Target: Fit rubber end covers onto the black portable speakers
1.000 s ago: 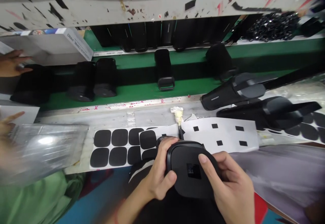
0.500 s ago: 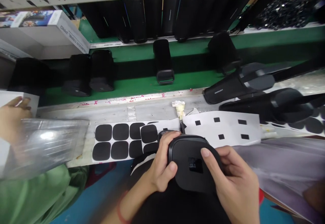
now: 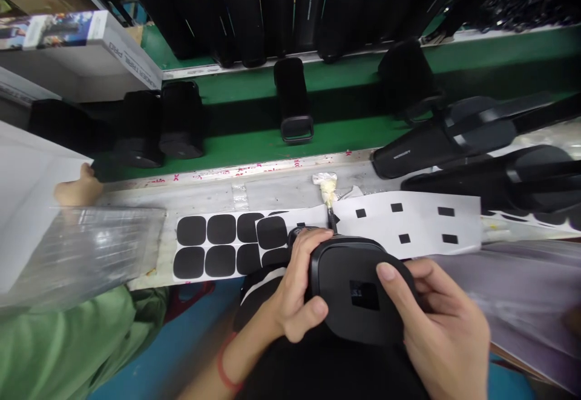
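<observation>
A black speaker (image 3: 345,321) with a rounded-square end face points up towards me, and a glossy dark rectangle sits near the middle of that face. My left hand (image 3: 297,294) grips its left side, fingers over the far edge and thumb along the near side. My right hand (image 3: 436,315) holds the right side, its thumb pressed on the face and its fingers curled behind the rim. Just beyond lie a sheet of black rounded-square stickers (image 3: 221,261) and a white sheet with small black rectangles (image 3: 422,224). A brush-like tool (image 3: 327,191) lies on the white sheet.
A green conveyor (image 3: 245,146) carries several black speakers (image 3: 293,100). Larger black units (image 3: 422,146) with straps lie at right. At left, a co-worker's hand (image 3: 79,191) touches a white box (image 3: 31,182) beside a clear plastic tray (image 3: 91,249). A purple-grey sleeve (image 3: 521,291) is at right.
My view has shifted slightly, so my hands and the speaker appear farther right. Both hands keep their hold. At left, the co-worker's hand and the white box have moved farther into view.
</observation>
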Demonstrator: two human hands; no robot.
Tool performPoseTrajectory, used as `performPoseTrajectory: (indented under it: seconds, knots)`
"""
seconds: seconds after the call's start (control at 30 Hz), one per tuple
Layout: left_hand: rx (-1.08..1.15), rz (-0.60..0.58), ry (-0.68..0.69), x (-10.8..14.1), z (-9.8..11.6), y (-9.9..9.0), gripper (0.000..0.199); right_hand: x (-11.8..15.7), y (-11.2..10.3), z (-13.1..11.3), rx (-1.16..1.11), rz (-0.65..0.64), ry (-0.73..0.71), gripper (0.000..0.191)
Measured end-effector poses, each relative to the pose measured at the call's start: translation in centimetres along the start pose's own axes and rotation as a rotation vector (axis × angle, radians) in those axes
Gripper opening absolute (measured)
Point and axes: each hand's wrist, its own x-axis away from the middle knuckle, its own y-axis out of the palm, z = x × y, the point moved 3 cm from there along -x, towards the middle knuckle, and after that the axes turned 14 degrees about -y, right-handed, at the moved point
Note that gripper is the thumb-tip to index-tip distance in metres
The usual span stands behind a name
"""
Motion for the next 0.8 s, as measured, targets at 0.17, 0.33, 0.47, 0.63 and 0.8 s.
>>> performPoseTrajectory:
  seconds: [0.17,0.33,0.47,0.63,0.8]
  knots:
    - [0.015,0.006,-0.054,0.2,0.0,-0.1,0.067,0.2,0.0,0.3,-0.025,0.008,0.062,0.043]
    - [0.042,0.007,-0.103,0.2,-0.2,0.0,0.064,0.1,0.2,0.6,-0.014,0.037,0.074,0.046]
    - [0.039,0.006,-0.092,0.2,-0.1,0.1,0.065,0.3,0.2,1.0,-0.044,0.057,0.094,0.047]
    - [0.032,0.01,-0.076,0.2,-0.2,-0.1,0.065,1.0,0.0,1.9,-0.145,0.201,0.126,0.046]
    - [0.052,0.032,-0.097,0.4,-0.4,-0.2,0.063,0.9,-0.2,2.0,-0.096,0.264,0.042,0.045]
